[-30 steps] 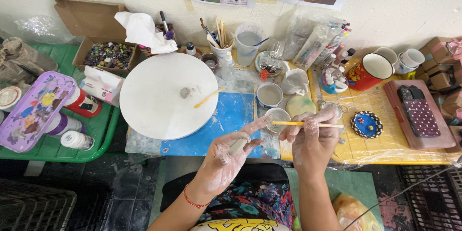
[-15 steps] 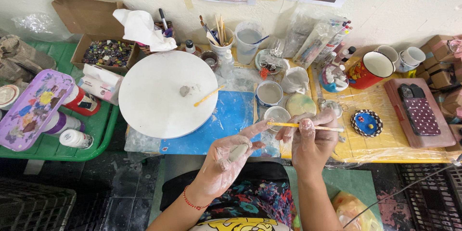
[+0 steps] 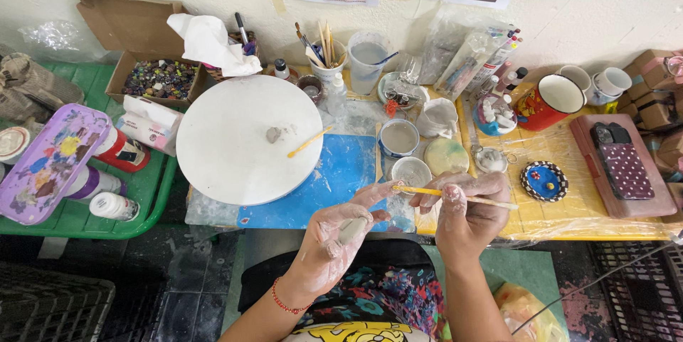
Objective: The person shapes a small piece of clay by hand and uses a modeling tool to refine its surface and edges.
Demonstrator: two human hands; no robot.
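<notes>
At the near table edge: both hands are working close together, just past the person's lap, at about 6 o'clock in the view.
Left hand (image 3: 334,242): it is lying palm up, smeared with pale grey-white clay, its grip curling loosely around a small grey clay piece (image 3: 348,230) resting in the palm.
Clay piece: it is looking short, stubby and dull grey, the same tone as the smears on the fingers; its finer shape is too small to tell.
Right hand (image 3: 466,207): its grip is pinching a thin yellow stick (image 3: 455,196), held nearly level, the tip pointing toward 9 o'clock and reaching the left hand's fingertips.
Stick: it is looking slim, straight and pale yellow, coated whitish near the working end.
At 12 o'clock of the hands: two small bowls (image 3: 399,137) of grey slip are sitting beside a round pale disc (image 3: 446,156).
At 10 o'clock: a large white round board (image 3: 235,150) is lying on the blue sheet, carrying a small grey lump and another yellow stick.
At 3 o'clock: a small blue painted dish (image 3: 542,180) is sitting on the yellow cover.
At 9 o'clock: a purple paint palette (image 3: 50,164) is resting in the green tray (image 3: 153,200).
</notes>
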